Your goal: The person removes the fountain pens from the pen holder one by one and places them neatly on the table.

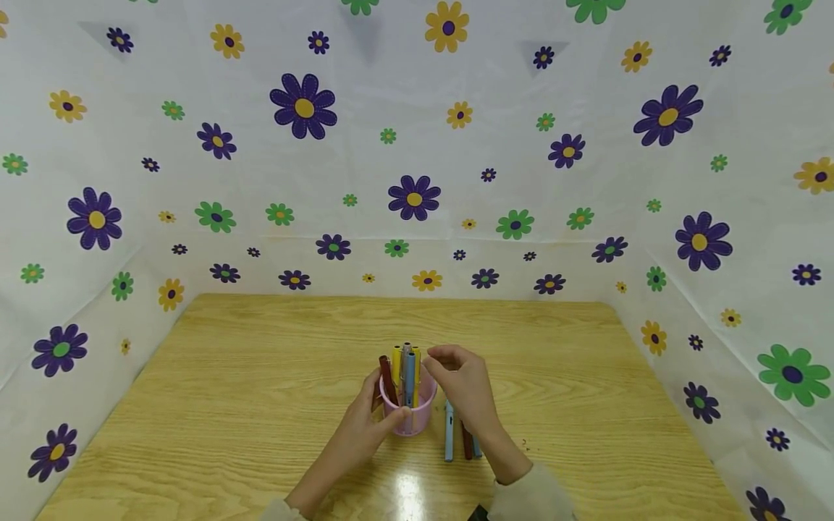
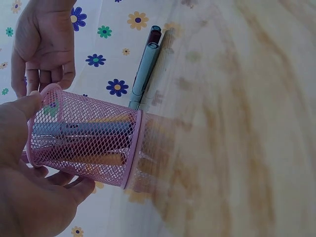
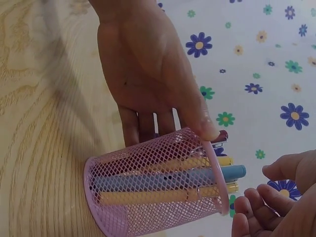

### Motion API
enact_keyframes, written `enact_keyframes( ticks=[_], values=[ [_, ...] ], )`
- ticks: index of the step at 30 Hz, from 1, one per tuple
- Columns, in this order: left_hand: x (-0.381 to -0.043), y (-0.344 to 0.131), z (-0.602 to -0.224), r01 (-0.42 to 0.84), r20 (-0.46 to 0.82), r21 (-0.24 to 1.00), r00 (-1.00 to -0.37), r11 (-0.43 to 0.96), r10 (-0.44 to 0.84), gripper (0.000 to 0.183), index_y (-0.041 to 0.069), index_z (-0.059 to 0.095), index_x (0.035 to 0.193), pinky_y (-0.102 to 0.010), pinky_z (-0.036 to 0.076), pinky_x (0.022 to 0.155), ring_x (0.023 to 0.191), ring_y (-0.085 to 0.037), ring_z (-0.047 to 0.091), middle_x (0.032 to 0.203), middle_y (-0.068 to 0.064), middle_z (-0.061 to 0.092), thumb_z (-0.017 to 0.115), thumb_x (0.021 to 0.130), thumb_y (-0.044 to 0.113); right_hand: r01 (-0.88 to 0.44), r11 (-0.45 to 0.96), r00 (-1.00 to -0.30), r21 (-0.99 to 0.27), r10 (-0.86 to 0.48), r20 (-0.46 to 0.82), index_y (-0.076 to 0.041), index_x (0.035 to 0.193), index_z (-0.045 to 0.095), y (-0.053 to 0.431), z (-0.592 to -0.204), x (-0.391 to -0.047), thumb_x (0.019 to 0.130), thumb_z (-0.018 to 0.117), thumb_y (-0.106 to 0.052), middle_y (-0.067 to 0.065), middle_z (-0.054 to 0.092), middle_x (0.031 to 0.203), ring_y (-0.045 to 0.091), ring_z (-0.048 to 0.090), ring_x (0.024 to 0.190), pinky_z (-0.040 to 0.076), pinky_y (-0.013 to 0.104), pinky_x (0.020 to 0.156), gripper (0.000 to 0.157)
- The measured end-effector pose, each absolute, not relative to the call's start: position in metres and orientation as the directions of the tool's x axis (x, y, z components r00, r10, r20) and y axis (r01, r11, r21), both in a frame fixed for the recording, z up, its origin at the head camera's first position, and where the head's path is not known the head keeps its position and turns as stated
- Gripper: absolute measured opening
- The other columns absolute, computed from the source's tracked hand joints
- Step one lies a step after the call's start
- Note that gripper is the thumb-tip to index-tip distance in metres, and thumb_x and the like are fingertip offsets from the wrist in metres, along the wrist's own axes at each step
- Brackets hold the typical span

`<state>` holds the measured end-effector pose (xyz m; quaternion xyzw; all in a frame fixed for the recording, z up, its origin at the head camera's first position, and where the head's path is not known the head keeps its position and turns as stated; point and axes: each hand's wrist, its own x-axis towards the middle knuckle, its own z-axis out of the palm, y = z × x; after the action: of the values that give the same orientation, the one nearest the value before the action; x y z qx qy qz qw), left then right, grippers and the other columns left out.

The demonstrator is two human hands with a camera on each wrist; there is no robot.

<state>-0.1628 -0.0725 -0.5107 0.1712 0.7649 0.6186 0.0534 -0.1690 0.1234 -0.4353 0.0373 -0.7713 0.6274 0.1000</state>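
A pink mesh cup (image 1: 410, 414) stands on the wooden table (image 1: 247, 391) with several pens (image 1: 405, 365) upright in it: yellow, blue, dark red and grey. My left hand (image 1: 381, 423) grips the cup from the left, thumb on its rim (image 2: 24, 106) and fingers round the wall (image 3: 148, 118). My right hand (image 1: 446, 365) hovers just right of the pen tops with loosely curled fingers (image 3: 266, 207) and holds nothing. Three more pens (image 1: 459, 434) lie side by side on the table right of the cup, under my right wrist, and show in the left wrist view as lying pens (image 2: 145, 69).
Flowered white sheeting (image 1: 417, 145) walls in the table at the back and both sides. The tabletop stretches bare to the left, right and behind the cup. A small dark object (image 1: 478, 514) peeks in at the bottom edge.
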Motion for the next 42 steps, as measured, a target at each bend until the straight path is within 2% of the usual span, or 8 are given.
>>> enact_keyframes(
  ticks=[15,25,34,38,42],
  values=[
    [-0.162,-0.072,-0.507,0.189,0.117,0.966,-0.928,0.177,0.353,0.086,0.000,0.013,0.163,-0.059,0.033,0.118,0.148,-0.045,0.033,0.162,-0.028,0.031,0.069,0.102,0.023,-0.231,0.376,-0.955,-0.897,0.090,0.284,0.002,0.104,0.076,0.104,-0.449,-0.174,0.091,0.079,-0.010,0.007,0.074,0.090,0.018,0.065,0.081,0.054,0.021,0.062,0.018],
    [-0.161,-0.074,-0.509,0.193,0.115,0.963,-0.925,0.186,0.363,0.088,0.001,0.010,0.164,-0.060,0.032,0.118,0.149,-0.045,0.031,0.163,-0.027,0.027,0.068,0.102,0.026,-0.238,0.480,-0.945,-0.844,0.087,0.316,0.002,0.104,0.076,0.097,-0.455,-0.175,0.089,0.084,-0.018,0.005,0.074,0.090,0.014,0.064,0.077,0.056,0.023,0.064,0.026],
    [-0.160,-0.073,-0.508,0.185,0.115,0.966,-0.934,0.183,0.338,0.088,0.002,0.013,0.164,-0.058,0.031,0.120,0.148,-0.044,0.033,0.163,-0.026,0.029,0.071,0.101,0.025,-0.257,0.562,-0.930,-0.786,0.077,0.359,-0.001,0.097,0.076,0.091,-0.458,-0.177,0.084,0.089,-0.019,0.004,0.072,0.086,0.012,0.063,0.072,0.054,0.023,0.059,0.025],
    [-0.161,-0.073,-0.508,0.184,0.114,0.965,-0.937,0.187,0.331,0.089,0.002,0.014,0.164,-0.058,0.032,0.119,0.148,-0.043,0.034,0.163,-0.026,0.030,0.072,0.100,0.025,-0.266,0.575,-0.924,-0.773,0.077,0.375,-0.002,0.095,0.077,0.090,-0.460,-0.178,0.084,0.088,-0.020,0.003,0.072,0.085,0.011,0.062,0.071,0.052,0.023,0.056,0.024],
    [-0.162,-0.073,-0.509,0.196,0.120,0.961,-0.932,0.196,0.341,0.090,0.001,0.011,0.164,-0.057,0.032,0.120,0.148,-0.043,0.033,0.163,-0.027,0.029,0.071,0.101,0.026,-0.266,0.531,-0.932,-0.804,0.071,0.356,0.000,0.096,0.077,0.092,-0.459,-0.177,0.087,0.085,-0.019,0.004,0.072,0.086,0.010,0.058,0.068,0.049,0.021,0.052,0.023]
  ],
)
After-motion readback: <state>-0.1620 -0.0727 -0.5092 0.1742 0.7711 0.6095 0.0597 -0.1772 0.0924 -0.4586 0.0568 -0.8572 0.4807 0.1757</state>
